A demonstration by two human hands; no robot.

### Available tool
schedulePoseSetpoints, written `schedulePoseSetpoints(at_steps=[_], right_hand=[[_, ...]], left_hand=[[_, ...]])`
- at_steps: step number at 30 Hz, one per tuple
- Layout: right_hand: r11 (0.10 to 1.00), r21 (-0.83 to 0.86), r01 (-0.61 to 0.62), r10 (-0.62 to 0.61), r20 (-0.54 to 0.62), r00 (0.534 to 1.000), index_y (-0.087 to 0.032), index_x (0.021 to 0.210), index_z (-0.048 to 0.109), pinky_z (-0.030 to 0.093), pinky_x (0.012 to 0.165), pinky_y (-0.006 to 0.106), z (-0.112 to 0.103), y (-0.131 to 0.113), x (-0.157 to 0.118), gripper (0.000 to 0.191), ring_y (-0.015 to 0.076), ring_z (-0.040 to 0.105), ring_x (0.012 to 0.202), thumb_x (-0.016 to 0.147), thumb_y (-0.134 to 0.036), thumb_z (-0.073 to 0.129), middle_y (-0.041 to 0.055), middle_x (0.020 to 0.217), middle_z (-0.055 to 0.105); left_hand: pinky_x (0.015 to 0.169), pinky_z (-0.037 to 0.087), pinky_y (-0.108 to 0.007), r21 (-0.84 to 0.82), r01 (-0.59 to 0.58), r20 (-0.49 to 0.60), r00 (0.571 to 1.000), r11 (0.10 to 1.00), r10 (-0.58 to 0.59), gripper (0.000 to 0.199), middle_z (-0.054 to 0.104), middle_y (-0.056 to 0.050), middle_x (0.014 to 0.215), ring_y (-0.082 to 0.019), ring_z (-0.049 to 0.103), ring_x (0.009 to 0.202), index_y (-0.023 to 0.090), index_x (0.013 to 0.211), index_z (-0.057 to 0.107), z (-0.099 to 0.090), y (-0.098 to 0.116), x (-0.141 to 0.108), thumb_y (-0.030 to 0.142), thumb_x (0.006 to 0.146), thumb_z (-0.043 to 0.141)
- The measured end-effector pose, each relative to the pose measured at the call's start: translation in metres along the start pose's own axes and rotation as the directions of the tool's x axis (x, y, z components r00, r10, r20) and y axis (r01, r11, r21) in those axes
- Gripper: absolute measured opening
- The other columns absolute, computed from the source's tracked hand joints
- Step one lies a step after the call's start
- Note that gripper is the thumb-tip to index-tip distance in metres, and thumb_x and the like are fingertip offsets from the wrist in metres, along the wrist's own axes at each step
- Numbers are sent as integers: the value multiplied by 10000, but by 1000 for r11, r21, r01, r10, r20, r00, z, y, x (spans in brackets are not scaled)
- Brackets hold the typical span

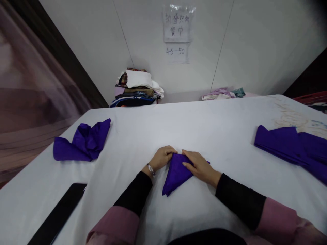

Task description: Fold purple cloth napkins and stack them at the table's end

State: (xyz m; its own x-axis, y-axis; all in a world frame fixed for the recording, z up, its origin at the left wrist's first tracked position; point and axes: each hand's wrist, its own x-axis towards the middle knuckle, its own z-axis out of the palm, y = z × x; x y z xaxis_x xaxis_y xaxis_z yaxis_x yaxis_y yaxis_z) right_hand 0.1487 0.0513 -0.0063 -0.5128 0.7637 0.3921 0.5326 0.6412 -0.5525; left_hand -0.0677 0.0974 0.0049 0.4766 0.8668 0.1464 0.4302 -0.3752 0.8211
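Note:
A purple cloth napkin (176, 173), folded into a small triangle, lies on the white table in front of me. Its pointed end is toward me, and a zigzag edge runs along its lower right side. My left hand (162, 157) pinches the top left corner between thumb and fingers. Over the upper right part is my right hand (200, 166), gripping the cloth with the thumb on top and the fingers along the upper edge. A small tip of purple cloth shows beyond its knuckles; the rest of that side is hidden under the hand.
A crumpled purple napkin (85, 141) lies at the left, and more purple cloth (288, 146) at the right. Near the left front is a long black flat object (60, 212). Folded fabrics (138, 85) are stacked behind the white table (143, 126), below a handwritten wall sign (177, 27).

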Motion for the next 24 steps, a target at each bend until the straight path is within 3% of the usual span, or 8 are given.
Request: schedulePoseSetpoints(at_steps=[8,12,14,17,21,24], right_hand=[[999,-42,13,-11,36,999,-195,1331,405,407,938,440,-1,-2,1,449,240,521,1115,917,-368,429,116,1229,568],[998,-59,37,-34,47,998,-190,1291,450,404,949,421,-2,-3,2,414,229,517,1120,918,-369,425,108,1220,574],[997,-68,48,-44,50,998,-188,1273,472,396,959,419,-1,-2,1,401,227,508,1133,918,-367,425,108,1225,571],[994,-90,54,-51,45,998,-174,1255,496,387,969,429,2,1,0,399,233,495,1152,916,-373,428,114,1234,567],[994,-103,45,-42,34,999,-171,1245,513,383,972,438,6,4,-2,399,239,489,1161,911,-375,437,115,1244,563],[994,-103,40,-36,39,999,-183,1252,510,380,973,448,6,4,-2,399,243,486,1166,912,-375,433,109,1251,560]], left_hand=[[737,470,-250,44,44,-119,992,998,-39,254,641,1,780,-114,588,764,198,745,683,11,0,-2,46,708,484],[723,467,-257,70,100,-157,984,993,-88,240,648,-10,881,-117,576,754,210,911,666,5,11,-11,142,747,504],[696,462,-262,84,162,-209,968,983,-141,218,649,-15,882,-123,569,732,206,943,647,1,19,-23,247,785,503],[626,442,-261,96,269,-274,933,958,-234,272,642,-4,758,-134,560,675,195,827,637,1,36,-47,413,811,475],[555,396,-253,91,440,-240,880,893,-409,351,636,17,689,-134,546,603,204,778,611,15,60,-73,543,740,529],[538,361,-254,128,510,-250,846,851,-470,364,630,11,676,-141,538,599,201,745,588,27,70,-78,562,702,562]])
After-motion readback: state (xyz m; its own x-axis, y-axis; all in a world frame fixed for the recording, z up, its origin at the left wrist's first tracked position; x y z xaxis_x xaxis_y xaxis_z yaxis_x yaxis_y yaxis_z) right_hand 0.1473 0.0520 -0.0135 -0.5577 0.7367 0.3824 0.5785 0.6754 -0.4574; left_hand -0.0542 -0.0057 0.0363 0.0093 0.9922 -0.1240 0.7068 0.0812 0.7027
